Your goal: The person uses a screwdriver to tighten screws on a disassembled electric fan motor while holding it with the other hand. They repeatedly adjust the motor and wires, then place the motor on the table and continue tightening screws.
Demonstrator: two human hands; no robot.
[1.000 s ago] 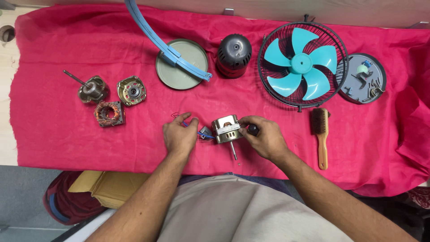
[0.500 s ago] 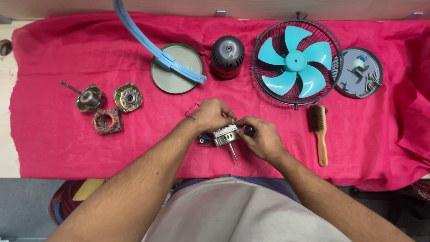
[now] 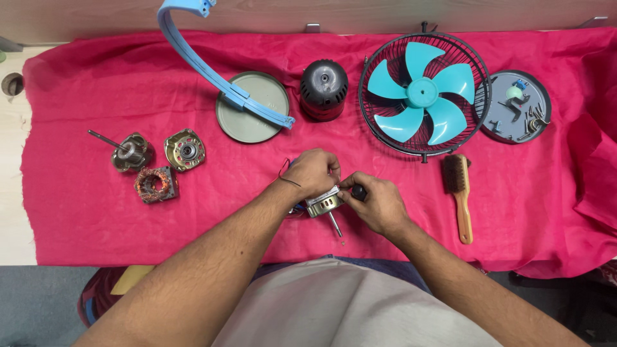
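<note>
Both hands meet over a small metal motor (image 3: 323, 204) that lies on the red cloth (image 3: 77, 218), near the front edge and about in the middle. A thin metal rod sticks out of the motor toward the person. The left hand (image 3: 313, 171) lies on top of the motor with its fingers curled down around the far side. The right hand (image 3: 377, 204) holds the motor's right side, and its thumb and first fingers are pinched on the top edge, with something small and dark just behind them that I cannot make out. To the right, a bit away, lies a brush with a wooden handle (image 3: 459, 193). Well to the left sit three little motor parts close together: a copper wire coil (image 3: 154, 184), a round metal cap (image 3: 184, 150) and a piece with a thin rod (image 3: 128, 152). Farther back, past the hands, is a round grey plate (image 3: 250, 112) with a curved blue plastic arm (image 3: 205, 64) lying across it. Right of that stands a black motor cover (image 3: 324, 88). Next comes a black wire cage with a light blue fan blade (image 3: 423, 95) inside. Far right is a grey round lid (image 3: 516, 106) holding small bits and screws.
</note>
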